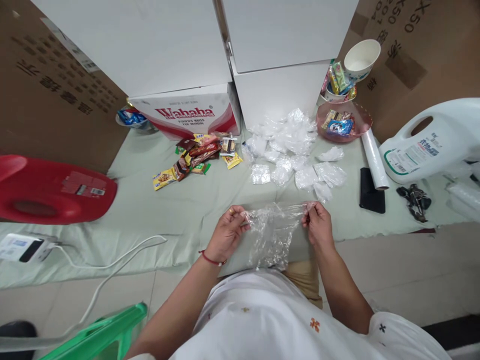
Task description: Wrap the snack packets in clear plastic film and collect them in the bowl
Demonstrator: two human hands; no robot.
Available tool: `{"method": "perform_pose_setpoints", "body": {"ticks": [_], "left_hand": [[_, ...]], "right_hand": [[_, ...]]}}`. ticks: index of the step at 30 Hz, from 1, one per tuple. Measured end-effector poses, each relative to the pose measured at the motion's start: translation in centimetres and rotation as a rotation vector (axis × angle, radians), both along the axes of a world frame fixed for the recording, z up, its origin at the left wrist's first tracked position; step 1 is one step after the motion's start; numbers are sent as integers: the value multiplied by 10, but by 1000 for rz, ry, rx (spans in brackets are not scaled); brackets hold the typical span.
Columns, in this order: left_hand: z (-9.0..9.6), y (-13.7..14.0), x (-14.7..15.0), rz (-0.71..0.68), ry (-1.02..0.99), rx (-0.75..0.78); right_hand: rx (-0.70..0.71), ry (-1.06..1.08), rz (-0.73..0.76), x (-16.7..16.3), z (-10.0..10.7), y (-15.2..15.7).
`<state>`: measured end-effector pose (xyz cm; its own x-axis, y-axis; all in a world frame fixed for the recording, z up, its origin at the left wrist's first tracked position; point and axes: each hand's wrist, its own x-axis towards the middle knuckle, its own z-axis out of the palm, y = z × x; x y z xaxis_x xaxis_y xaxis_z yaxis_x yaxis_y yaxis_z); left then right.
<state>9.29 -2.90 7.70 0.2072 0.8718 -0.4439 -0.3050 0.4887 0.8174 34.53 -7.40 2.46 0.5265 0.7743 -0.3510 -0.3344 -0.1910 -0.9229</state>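
A sheet of clear plastic film [272, 235] is stretched between my two hands near the front edge of the cloth-covered table. My left hand [229, 230] pinches its left upper corner, and my right hand [318, 224] grips the right one. From there the crinkled film hangs down toward my lap. Beyond it lie several crumpled clear plastic pieces [288, 150], some folded into small flat squares. To their left sits a pile of wrapped snacks [198, 155] in yellow, brown and red packaging.
A Wahaba carton [191, 112] stands at the back. On the right are a pink bowl [324, 127], a plastic wrap roll [375, 160], a black wallet-like item [369, 192] and a white jug [442, 135]. At left are a red jug [56, 190] and a white cable [112, 265].
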Motion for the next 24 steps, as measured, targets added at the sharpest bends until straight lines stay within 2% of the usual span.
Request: {"method": "perform_pose_setpoints", "body": {"ticks": [4,8,10,13,15,19,20,22,24], "left_hand": [[3,1,-39,-26,-45,-78],[-3,3,-60,35,33,-31],[-7,3,-63,73,59,6],[-11,1,-63,87,48,27],[-13,1,-63,79,44,32],[-17,4,-69,49,58,46],[-19,7,-72,44,67,54],[-25,12,-81,52,109,78],[-31,15,-92,87,228,117]], "right_hand": [[-10,-22,163,14,6,13],[-11,-98,293,8,8,29],[34,-322,273,1,11,32],[175,-767,185,-9,22,29],[273,-896,271,-16,31,26],[405,-805,766,-28,40,29],[421,-777,841,-30,40,31],[439,-751,872,-31,38,35],[457,-753,802,-31,36,36]]}}
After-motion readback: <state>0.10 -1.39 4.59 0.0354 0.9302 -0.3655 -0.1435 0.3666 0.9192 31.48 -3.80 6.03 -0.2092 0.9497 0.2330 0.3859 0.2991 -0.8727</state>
